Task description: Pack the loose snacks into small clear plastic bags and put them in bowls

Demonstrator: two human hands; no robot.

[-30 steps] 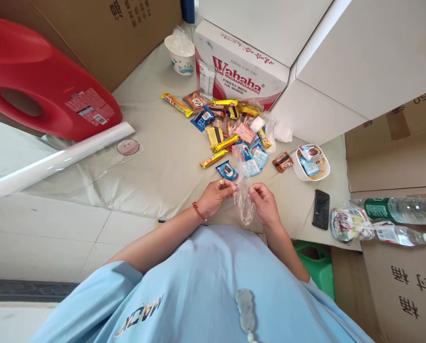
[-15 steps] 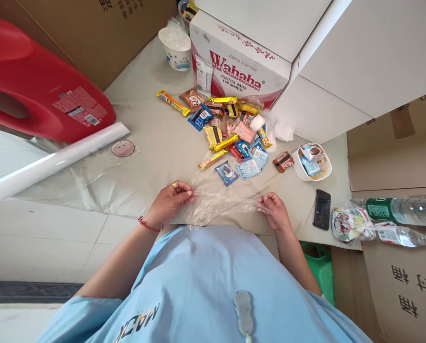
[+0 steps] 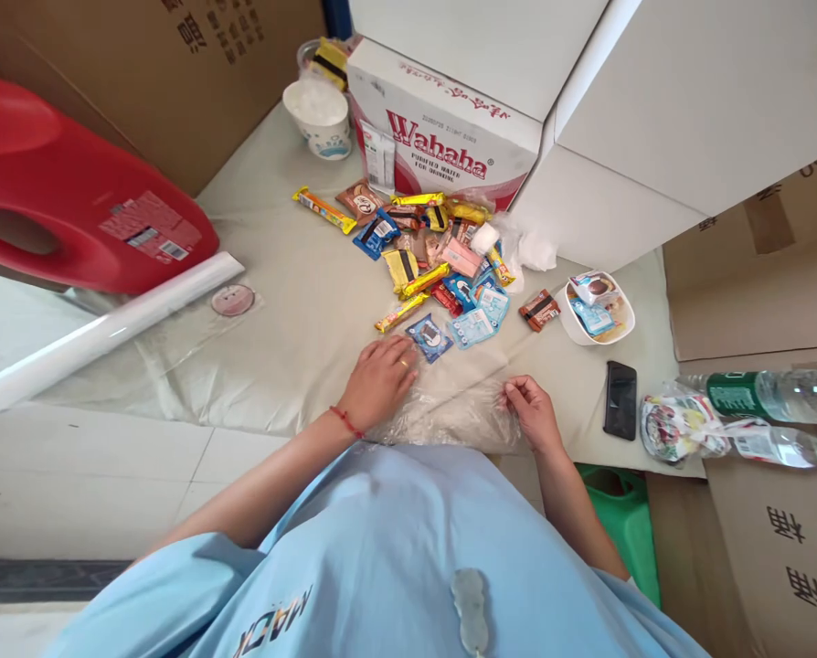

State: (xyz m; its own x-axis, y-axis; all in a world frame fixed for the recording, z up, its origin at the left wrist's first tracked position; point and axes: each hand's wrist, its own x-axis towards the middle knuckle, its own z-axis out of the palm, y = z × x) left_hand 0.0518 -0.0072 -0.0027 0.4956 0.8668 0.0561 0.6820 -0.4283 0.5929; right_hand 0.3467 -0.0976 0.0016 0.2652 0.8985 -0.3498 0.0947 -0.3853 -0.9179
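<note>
A pale, creased cover (image 3: 271, 228) spans the tabletop (image 3: 299, 302); on it sit heaped wrapped snacks (image 3: 400, 268), a white tub (image 3: 574, 327), a black phone (image 3: 620, 400), a paper cup (image 3: 330, 142), a Wahaha carton (image 3: 442, 146) and — near the front edge — clear plastic (image 3: 450, 411).

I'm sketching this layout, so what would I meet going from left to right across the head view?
Red jug, round pink disc, left hand, clear plastic between the hands, right hand, black phone, green-labelled bottle.
</note>
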